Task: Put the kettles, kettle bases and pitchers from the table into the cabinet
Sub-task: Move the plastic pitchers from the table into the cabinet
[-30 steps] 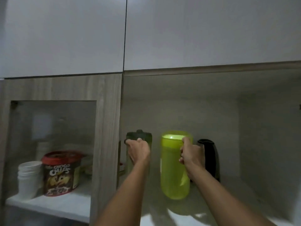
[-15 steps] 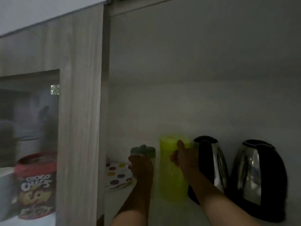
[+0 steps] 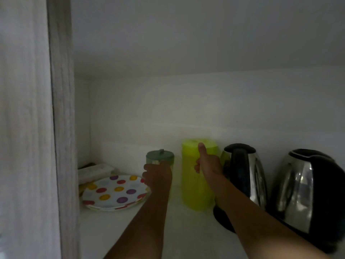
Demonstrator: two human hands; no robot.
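Standing upright, two pitchers [image 3: 197, 176] held by both hands [image 3: 209, 165]

Two kettles [image 3: 242, 176] [image 3: 306, 193] – two pitchers [image 3: 197, 176] [image 3: 160, 156] – one plate [image 3: 115, 191]

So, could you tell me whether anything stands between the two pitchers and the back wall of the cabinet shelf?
Nothing visible does. The lime-green plastic pitcher in the right hand and the grey-green lidded pitcher in the left hand stand near the back wall; the polka-dot plate lies off to the left.
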